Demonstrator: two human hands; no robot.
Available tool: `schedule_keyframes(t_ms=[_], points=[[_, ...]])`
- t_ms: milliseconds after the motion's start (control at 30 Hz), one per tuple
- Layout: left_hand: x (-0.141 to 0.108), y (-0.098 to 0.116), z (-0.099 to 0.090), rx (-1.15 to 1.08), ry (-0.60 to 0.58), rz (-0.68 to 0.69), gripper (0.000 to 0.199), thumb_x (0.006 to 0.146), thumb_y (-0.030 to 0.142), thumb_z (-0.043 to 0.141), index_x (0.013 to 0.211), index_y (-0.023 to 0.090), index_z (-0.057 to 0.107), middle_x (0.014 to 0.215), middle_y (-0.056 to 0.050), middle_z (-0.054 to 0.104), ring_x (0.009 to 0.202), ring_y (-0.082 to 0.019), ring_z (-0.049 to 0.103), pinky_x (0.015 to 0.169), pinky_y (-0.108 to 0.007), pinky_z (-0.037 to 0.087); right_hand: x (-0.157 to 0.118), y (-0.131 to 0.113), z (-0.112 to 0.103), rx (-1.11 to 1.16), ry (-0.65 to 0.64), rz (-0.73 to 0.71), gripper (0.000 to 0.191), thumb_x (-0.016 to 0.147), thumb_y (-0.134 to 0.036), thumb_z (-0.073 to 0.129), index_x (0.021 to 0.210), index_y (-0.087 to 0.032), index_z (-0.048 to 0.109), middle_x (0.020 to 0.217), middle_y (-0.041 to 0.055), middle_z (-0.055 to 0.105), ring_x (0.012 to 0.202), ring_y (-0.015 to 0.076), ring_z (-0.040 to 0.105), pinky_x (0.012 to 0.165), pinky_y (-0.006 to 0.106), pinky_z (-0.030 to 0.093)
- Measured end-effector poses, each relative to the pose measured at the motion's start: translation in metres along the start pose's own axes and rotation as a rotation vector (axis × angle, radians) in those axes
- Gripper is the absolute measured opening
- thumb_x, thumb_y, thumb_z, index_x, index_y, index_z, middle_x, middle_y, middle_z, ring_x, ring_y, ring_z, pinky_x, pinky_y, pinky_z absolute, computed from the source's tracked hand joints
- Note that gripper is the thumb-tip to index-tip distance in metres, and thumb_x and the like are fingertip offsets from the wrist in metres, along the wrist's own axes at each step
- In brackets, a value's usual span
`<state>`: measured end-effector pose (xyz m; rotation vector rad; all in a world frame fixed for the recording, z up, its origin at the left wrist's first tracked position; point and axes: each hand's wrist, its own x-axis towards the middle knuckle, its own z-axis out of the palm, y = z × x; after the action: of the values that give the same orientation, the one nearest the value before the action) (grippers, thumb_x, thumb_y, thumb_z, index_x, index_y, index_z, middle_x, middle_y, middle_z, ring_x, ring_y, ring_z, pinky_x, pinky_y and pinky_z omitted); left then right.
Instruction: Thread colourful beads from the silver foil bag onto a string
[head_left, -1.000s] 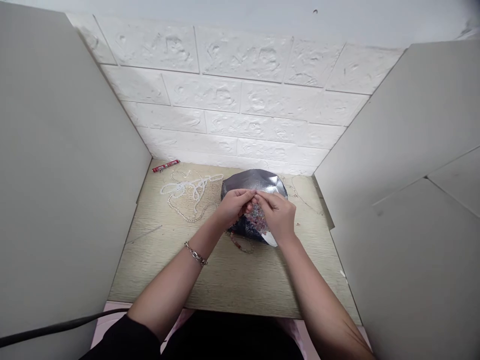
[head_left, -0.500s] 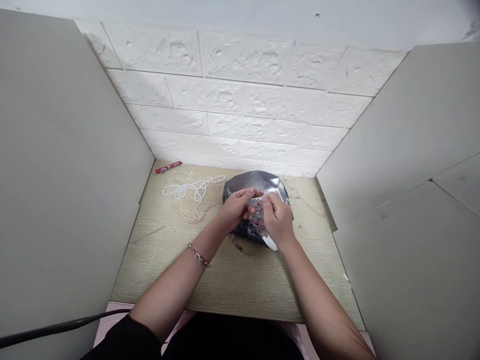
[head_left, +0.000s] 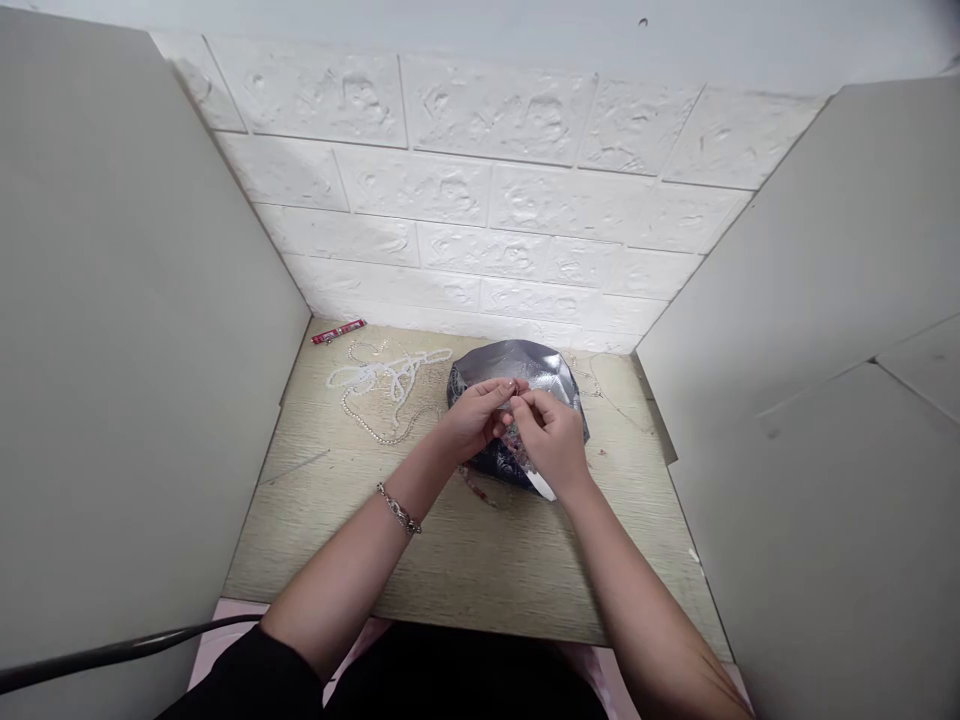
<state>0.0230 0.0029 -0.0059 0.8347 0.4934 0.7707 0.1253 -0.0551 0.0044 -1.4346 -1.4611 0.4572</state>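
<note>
A dark blue patterned bag with a silvery inner side (head_left: 517, 358) lies on the table, beneath both hands. My left hand (head_left: 480, 418) is closed, thumb and fingers pinched on something too small to make out. Right beside it, my right hand (head_left: 549, 432) is closed too, its fingertips meeting those of the left; what they grip is hidden. Small multicoloured beads (head_left: 516, 445) show between the hands, partly covered by my right hand. A white piece (head_left: 541, 486) sticks out below the right hand. A string of reddish beads (head_left: 474, 488) lies at the bag's lower edge.
White and pearly bead strands (head_left: 382, 385) lie on the table (head_left: 450, 570) at the left, near a red packet (head_left: 338, 332). Thin strands (head_left: 615, 402) lie right of the bag. Grey panels flank the table, with a white brick-patterned wall (head_left: 450, 195) behind.
My right hand has moved slightly left, its fingertips now against those of my left hand. It covers more of the multicoloured beads. My left hand has hardly moved.
</note>
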Motion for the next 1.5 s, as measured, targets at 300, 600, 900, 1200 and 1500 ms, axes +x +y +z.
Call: schedule_keyframes(t_ms=[300, 600, 900, 1200, 1500], points=[[0.0006, -0.0022, 0.0004, 0.019, 0.014, 0.007, 0.028, 0.064, 0.034, 0.064, 0.078, 0.011, 0.057, 0.048, 0.006, 0.047, 0.036, -0.001, 0.041, 0.031, -0.011, 0.030, 0.0017, 0.0054, 0.0024, 0.147, -0.076, 0.094, 0.025, 0.077, -0.033, 0.043, 0.060, -0.017, 0.053, 0.057, -0.0001, 0.059, 0.051, 0.0101, 0.052, 0.054, 0.022, 0.040], [0.0005, -0.0035, 0.0007, 0.016, 0.003, 0.014, 0.028, 0.066, 0.034, 0.063, 0.080, 0.011, 0.057, 0.048, 0.006, 0.046, 0.038, -0.001, 0.041, 0.034, -0.012, 0.030, 0.0025, 0.0050, 0.0027, 0.164, -0.069, 0.127, 0.025, 0.076, -0.032, 0.044, 0.057, -0.017, 0.051, 0.054, -0.0008, 0.057, 0.049, 0.0098, 0.051, 0.051, 0.022, 0.040], [-0.0009, -0.0016, 0.0025, 0.035, 0.022, -0.004, 0.031, 0.062, 0.037, 0.066, 0.079, 0.012, 0.057, 0.048, 0.006, 0.045, 0.038, -0.001, 0.040, 0.034, -0.012, 0.032, 0.0020, 0.0035, 0.0027, 0.163, -0.066, 0.130, 0.026, 0.076, -0.032, 0.044, 0.057, -0.017, 0.051, 0.055, -0.0006, 0.057, 0.050, 0.0098, 0.052, 0.052, 0.022, 0.040], [-0.0014, -0.0019, 0.0026, 0.057, 0.006, 0.005, 0.030, 0.066, 0.037, 0.062, 0.080, 0.011, 0.056, 0.048, 0.006, 0.045, 0.038, -0.002, 0.042, 0.036, -0.013, 0.033, 0.0009, 0.0043, 0.0033, 0.214, -0.057, 0.135, 0.027, 0.077, -0.034, 0.043, 0.057, -0.017, 0.049, 0.053, -0.0017, 0.055, 0.048, 0.0099, 0.052, 0.050, 0.022, 0.041], [-0.0008, -0.0021, 0.0019, 0.053, -0.011, -0.018, 0.030, 0.065, 0.037, 0.063, 0.081, 0.012, 0.057, 0.047, 0.005, 0.046, 0.038, -0.002, 0.043, 0.036, -0.013, 0.035, 0.0016, 0.0033, 0.0033, 0.220, -0.042, 0.137, 0.028, 0.077, -0.036, 0.043, 0.056, -0.017, 0.048, 0.053, -0.0018, 0.055, 0.049, 0.0101, 0.053, 0.052, 0.023, 0.043]])
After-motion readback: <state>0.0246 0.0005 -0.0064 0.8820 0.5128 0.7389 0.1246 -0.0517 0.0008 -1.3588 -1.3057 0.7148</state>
